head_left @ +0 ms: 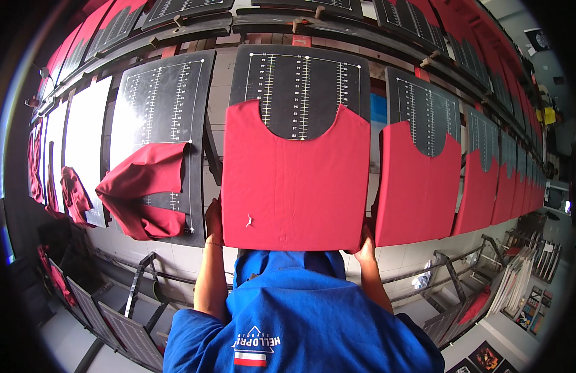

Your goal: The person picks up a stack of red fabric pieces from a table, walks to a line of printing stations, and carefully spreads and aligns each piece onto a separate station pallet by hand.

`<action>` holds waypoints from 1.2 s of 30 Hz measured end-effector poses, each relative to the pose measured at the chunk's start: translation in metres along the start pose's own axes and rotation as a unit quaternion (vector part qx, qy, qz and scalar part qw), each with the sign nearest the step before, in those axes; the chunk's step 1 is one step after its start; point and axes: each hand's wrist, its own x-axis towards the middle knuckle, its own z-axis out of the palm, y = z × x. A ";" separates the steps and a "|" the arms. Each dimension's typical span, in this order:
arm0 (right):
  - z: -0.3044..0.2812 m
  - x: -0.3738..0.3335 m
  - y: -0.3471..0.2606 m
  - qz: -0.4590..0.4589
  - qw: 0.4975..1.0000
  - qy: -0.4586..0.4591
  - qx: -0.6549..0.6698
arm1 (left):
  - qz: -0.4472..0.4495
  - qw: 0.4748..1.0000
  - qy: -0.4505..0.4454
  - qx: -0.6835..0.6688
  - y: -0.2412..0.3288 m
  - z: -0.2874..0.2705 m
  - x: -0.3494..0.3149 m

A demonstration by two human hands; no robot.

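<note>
A red fabric panel (294, 186) with a scooped neck cutout lies smooth over a black printing board (285, 74) marked with white ruler lines. A small whitish scrap (249, 221) sits on the panel at lower left. At the panel's left edge, low down, my left hand (214, 222) is closed against the side, its fingers partly in shadow. My right hand (365, 246) is closed round the lower right corner, with some fingers hidden under the edge. Left of this board, a crumpled red fabric piece (145, 186) lies folded on another marked board (166, 93).
To the right, a red panel (418, 193) covers the neighbouring board, with several more beyond. White-glaring boards (86, 143) stand at far left. A dark metal rail (269, 23) runs behind, before another row of boards. Behind me are more racks (129, 329) and stacked frames (515, 280).
</note>
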 end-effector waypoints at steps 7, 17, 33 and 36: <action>-0.004 -0.002 -0.005 0.012 0.990 0.023 -0.142 | -0.008 1.000 0.013 -0.019 -0.003 0.000 0.007; 0.188 -0.016 -0.021 -0.433 0.513 -0.052 -0.739 | -0.180 0.961 -0.175 -0.118 0.053 0.054 0.017; 0.280 0.042 0.076 -0.407 0.206 -0.550 -0.699 | -0.015 0.980 -0.154 0.127 0.036 0.035 0.059; 0.381 0.148 0.022 -0.501 0.232 -0.408 -0.727 | -0.129 0.988 -0.076 0.021 0.026 0.034 -0.007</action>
